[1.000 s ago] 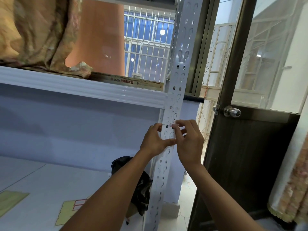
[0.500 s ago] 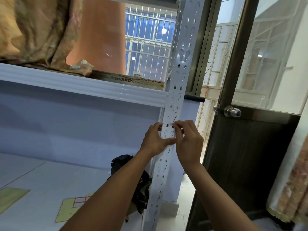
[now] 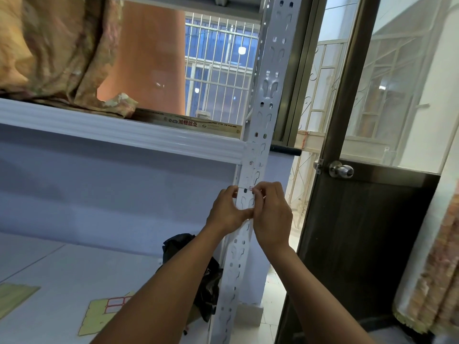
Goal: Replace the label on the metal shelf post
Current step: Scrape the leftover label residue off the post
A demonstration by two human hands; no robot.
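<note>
A white perforated metal shelf post runs from the top of the view down to the floor. A small label with red edging shows at my right fingertips, against the post just below the shelf beam. My right hand pinches that label with thumb and forefinger. My left hand holds the post from the left, thumb pressed across its front face. Most of the label is hidden by my fingers.
A white shelf beam joins the post, with folded fabric and a flat box on it. A dark door with a metal knob stands right. A black bag lies on the lower shelf beside yellow label sheets.
Both hands have stayed at the same spot on the post; my right fingers shifted slightly on the label. The view tilted a little.
</note>
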